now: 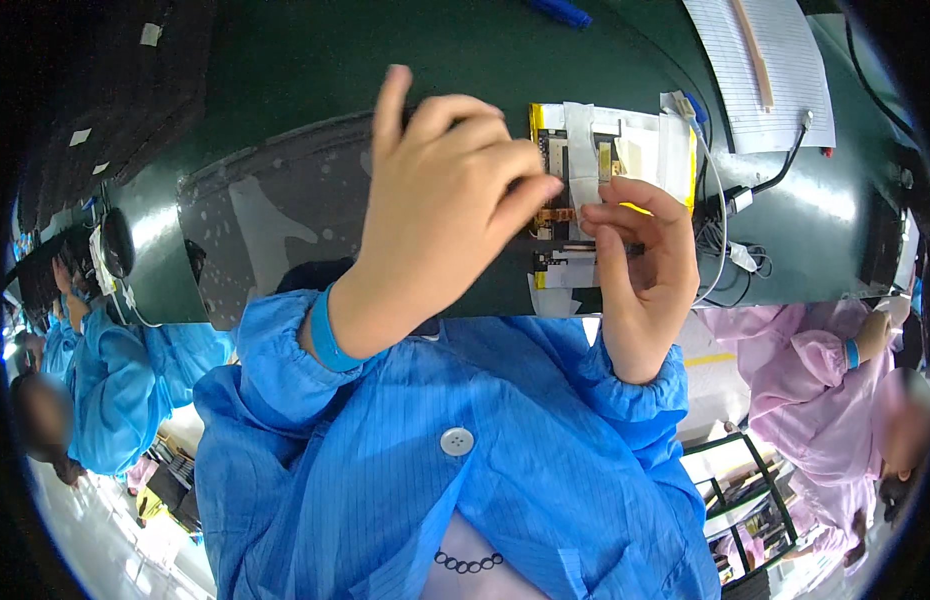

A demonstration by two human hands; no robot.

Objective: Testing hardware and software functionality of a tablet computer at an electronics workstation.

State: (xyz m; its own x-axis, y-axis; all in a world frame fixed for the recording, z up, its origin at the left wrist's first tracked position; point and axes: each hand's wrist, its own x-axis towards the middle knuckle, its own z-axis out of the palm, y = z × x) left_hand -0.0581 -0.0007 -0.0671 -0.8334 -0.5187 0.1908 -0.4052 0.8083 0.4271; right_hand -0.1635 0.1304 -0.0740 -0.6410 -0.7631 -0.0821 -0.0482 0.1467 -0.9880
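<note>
- Head view, the work: a device [646, 124] lies with its inside uncovered on the green table [315, 60], in front of the person and partly behind the right hand [650, 262].
- Head view, what looks done: a pale strip [581, 145] crosses the device from top to bottom, another light strip [675, 145] lies along its right side, and yellow edging shows at the sides. These seem to be in place.
- Head view, what looks left: the board and a copper-coloured ribbon [557, 214] are exposed, with no cover over them. Whether every part is fastened cannot be told.
- Head view, left hand [455, 185]: raised, back toward the camera, little finger stretched out. Thumb and forefinger come close together beside the device's left edge; no held thing shows, and whether they pinch something tiny is unclear.
- Head view, right hand: fingers curled over the device's lower part, thumb and forefinger tips with only a slight gap between them. Whether they hold or touch anything cannot be told.
- Head view, around: a dark panel [225, 215] lies to the left; a white cable [723, 190] and lined paper [793, 100] lie to the right.
</note>
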